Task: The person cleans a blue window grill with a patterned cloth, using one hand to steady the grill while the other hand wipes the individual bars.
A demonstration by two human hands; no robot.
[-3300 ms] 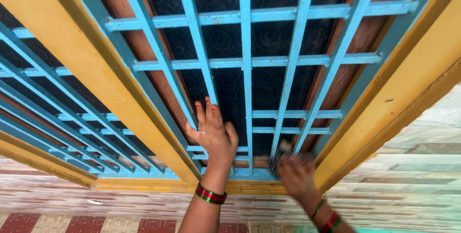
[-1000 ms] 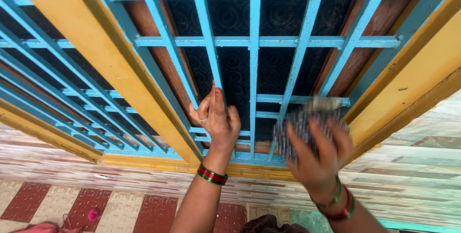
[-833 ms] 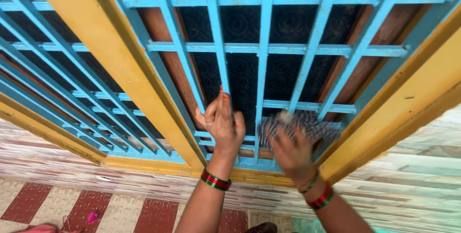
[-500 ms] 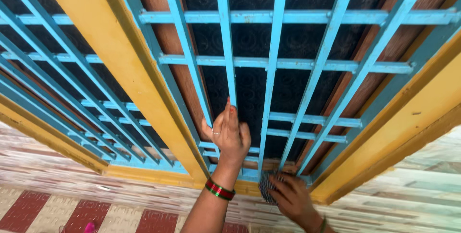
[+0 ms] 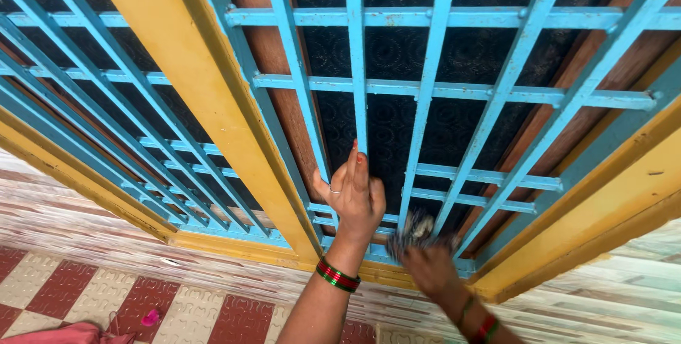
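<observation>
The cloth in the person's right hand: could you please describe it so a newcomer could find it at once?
Start at the blue window grille, then drop to its bottom bars. There the right hand presses a crumpled cloth, the only soft, dark speckled thing among stiff painted bars.

Yellow frame (image 5: 167,67) runs from 11 to 5 o'clock; red-and-cream tiled floor (image 5: 142,301) at 7 o'clock, daylit.

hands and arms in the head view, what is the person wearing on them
Both forearms are bare, with no sleeves in view. The left hand has a thin silver-coloured ring on one finger, red polish on a fingernail, and a stack of red and green bangles at the wrist. The right hand, blurred, has red and green bangles at its wrist too.
</observation>
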